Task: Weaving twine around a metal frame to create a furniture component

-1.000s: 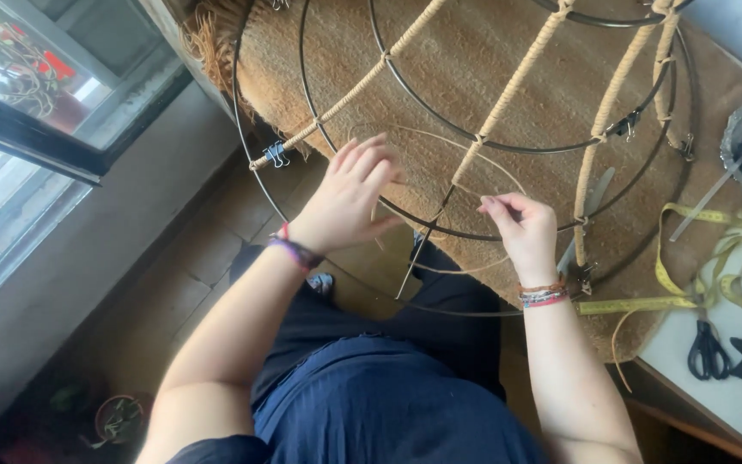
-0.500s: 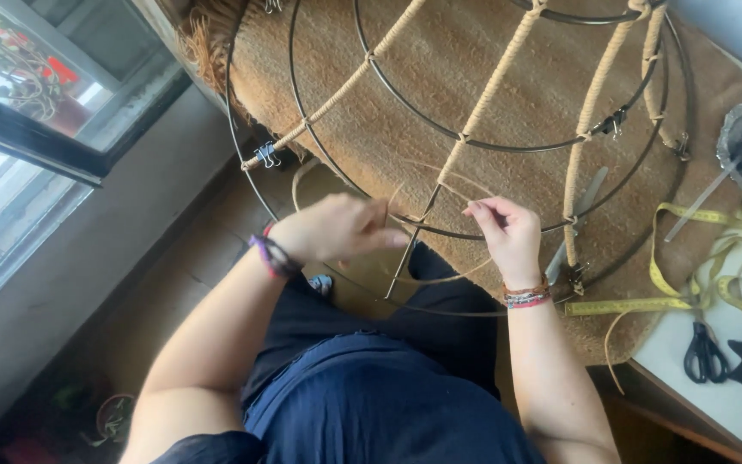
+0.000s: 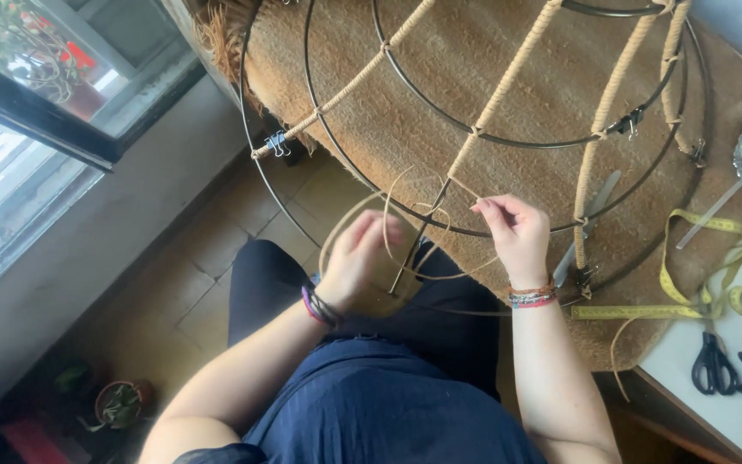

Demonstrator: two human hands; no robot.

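Rattan strand [image 3: 405, 215] looped at wire frame [image 3: 483, 133]; your right hand [image 3: 517, 236] pinches it, left hand [image 3: 362, 258] curled round it.

No packages, labels, signs or screens appear in the head view; nothing of that kind stands on the tabletop [image 3: 714, 404].
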